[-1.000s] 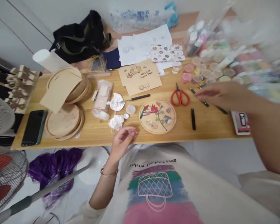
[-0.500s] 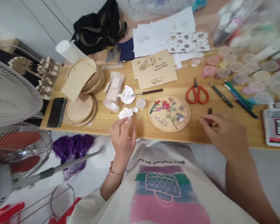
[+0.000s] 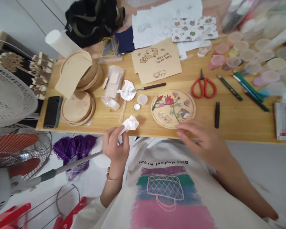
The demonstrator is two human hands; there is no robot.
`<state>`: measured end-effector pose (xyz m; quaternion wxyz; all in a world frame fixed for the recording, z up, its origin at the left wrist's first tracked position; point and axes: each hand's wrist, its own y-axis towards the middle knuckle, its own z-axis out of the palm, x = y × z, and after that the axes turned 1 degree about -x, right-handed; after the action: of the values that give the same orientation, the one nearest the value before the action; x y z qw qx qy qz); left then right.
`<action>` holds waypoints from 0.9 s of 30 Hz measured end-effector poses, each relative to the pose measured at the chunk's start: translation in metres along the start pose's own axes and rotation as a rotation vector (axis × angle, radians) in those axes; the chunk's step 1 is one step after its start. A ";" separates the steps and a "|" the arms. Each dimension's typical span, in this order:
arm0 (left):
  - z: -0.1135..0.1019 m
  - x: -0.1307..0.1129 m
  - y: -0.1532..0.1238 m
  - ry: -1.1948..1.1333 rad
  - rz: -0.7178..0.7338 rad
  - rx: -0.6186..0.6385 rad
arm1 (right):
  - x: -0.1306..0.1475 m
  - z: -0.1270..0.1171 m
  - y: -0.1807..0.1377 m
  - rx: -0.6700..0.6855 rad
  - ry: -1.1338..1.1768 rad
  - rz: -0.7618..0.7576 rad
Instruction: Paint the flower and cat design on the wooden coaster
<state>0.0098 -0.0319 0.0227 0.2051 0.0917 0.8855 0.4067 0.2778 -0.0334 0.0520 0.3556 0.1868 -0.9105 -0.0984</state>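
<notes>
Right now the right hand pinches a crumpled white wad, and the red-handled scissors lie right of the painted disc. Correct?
Wrong hand: the head view shows the left hand pinching the wad; the right hand is by the painted disc. The scissors do lie right of it.

White tissue (image 3: 131, 123), red-flowered tan disc (image 3: 173, 108), red-handled scissors (image 3: 203, 86), perhaps pinkish cup (image 3: 217, 59)

The left hand (image 3: 115, 143) hides the near end of the crumpled white tissue (image 3: 132, 123). The right hand (image 3: 201, 140) is blurred; whether it touches the round plaque (image 3: 170, 108) cannot be told. Right of that hand, the picture's edge cuts off a box (image 3: 281, 119), its lettering unreadable. Left of the hands, a fan (image 3: 11, 92) is cut off, as is a black bag (image 3: 88, 22) beyond them.
</notes>
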 end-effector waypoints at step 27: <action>0.057 -0.053 -0.026 -0.306 0.329 0.347 | -0.051 -0.008 -0.030 -0.358 0.053 0.527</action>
<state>0.0825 -0.0276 -0.0156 0.2487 0.3280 0.8739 0.2585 0.3260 -0.0405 0.0173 0.4197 -0.1187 -0.8861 -0.1566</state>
